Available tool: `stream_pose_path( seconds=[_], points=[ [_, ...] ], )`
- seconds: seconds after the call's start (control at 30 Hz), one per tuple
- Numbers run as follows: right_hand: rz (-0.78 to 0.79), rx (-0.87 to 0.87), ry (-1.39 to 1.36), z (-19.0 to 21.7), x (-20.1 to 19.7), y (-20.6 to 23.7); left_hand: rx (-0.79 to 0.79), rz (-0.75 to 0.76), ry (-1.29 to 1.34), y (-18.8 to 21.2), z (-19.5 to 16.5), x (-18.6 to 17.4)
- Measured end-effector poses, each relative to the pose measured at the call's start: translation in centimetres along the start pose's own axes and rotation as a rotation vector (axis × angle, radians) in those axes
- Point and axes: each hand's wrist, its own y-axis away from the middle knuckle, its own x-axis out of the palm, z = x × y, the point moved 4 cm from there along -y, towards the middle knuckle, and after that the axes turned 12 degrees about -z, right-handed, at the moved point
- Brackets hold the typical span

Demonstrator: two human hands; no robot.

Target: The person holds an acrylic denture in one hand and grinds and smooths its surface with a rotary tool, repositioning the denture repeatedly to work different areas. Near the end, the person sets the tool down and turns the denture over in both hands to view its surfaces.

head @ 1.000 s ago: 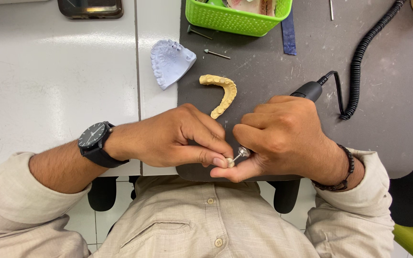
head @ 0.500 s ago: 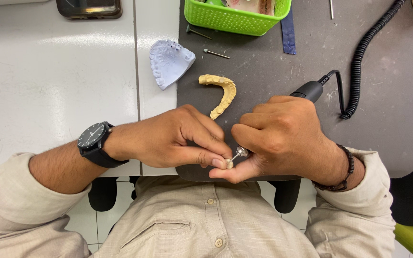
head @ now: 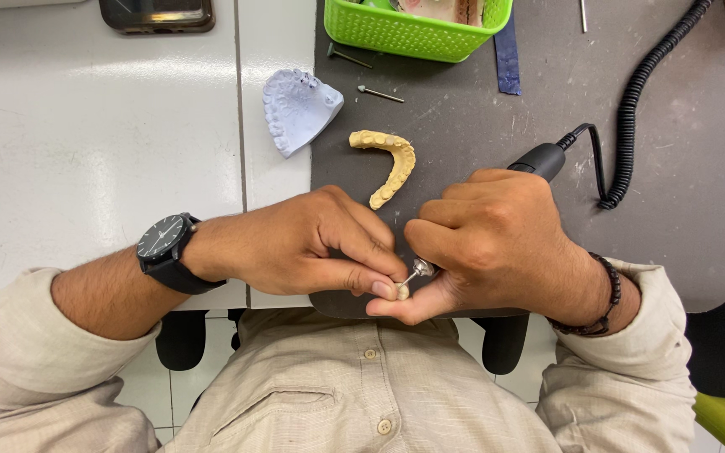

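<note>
Left hand (head: 312,247): fingers curled, thumb and forefinger pinched on a small pale piece (head: 401,292), held at the near edge of the dark mat (head: 673,168), just above the shirt front.

Right hand (head: 497,243): clenched around a black handpiece (head: 540,159), metal tip (head: 419,270) pointing down-left and touching the small pale piece. Right thumb lying under the piece, touching the left fingertips.

Coiled black cord (head: 631,101): running from the rear of the handpiece up across the mat.

Beyond the hands, on the mat: yellow tooth cast (head: 392,159), near the left knuckles. Blue-white tooth cast (head: 295,109) beside it, overlapping the mat edge and white table (head: 86,126). Green basket (head: 413,29) at the far edge.
</note>
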Motion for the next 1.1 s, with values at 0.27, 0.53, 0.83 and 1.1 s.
stream_pose_path(
  seconds=[0.27,0.53,0.83,1.1],
  points=[
    [-0.009,0.006,-0.022,-0.02,-0.03,0.11,0.018,-0.001,-0.009,-0.1,0.04,0.16],
    [-0.001,0.0,-0.06,0.07,0.1,0.07,0.0,0.014,0.001,-0.03,-0.17,0.08],
    [-0.006,0.003,-0.042,0.57,0.19,-0.05,0.018,0.014,-0.027,0.49,-0.51,0.04],
    [-0.016,0.012,-0.029,0.54,0.09,0.09,0.029,0.005,-0.018,0.48,-0.39,0.11]
  ],
)
